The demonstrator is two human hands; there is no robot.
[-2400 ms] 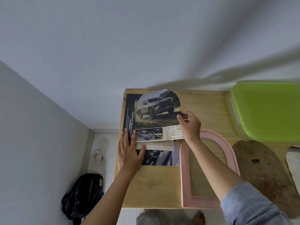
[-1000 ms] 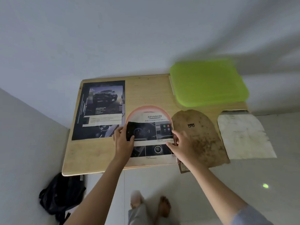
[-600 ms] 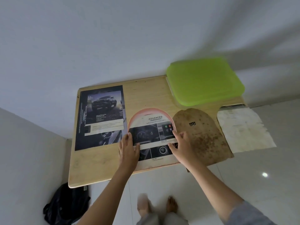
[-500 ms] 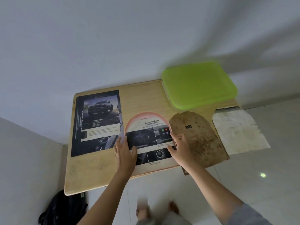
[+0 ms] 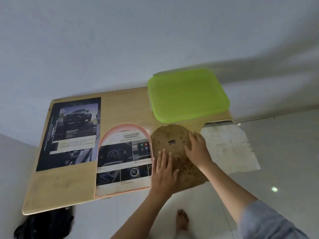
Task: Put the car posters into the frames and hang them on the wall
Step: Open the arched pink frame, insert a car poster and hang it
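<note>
A pink arch-shaped frame [image 5: 110,135] lies on the wooden table [image 5: 62,187] with an arch-cut car poster [image 5: 120,159] laid in it. To its right lies the brown arched backing board [image 5: 172,135] with a small black hanger. My left hand [image 5: 164,173] rests flat on the board's lower left part, fingers straight. My right hand [image 5: 197,147] touches the board's right edge with spread fingers. A stack of dark car posters [image 5: 72,133] lies at the table's left.
A lime-green lidded plastic box [image 5: 188,95] stands at the table's back right. A worn white arched sheet [image 5: 229,147] juts over the table's right edge. A black bag [image 5: 44,225] lies on the floor below left. My bare foot [image 5: 183,219] shows beneath.
Both hands left the poster in the pink frame and moved right onto the brown backing board. Earlier, my right hand had lifted the arch-cut poster off the stack and laid it in the frame.
</note>
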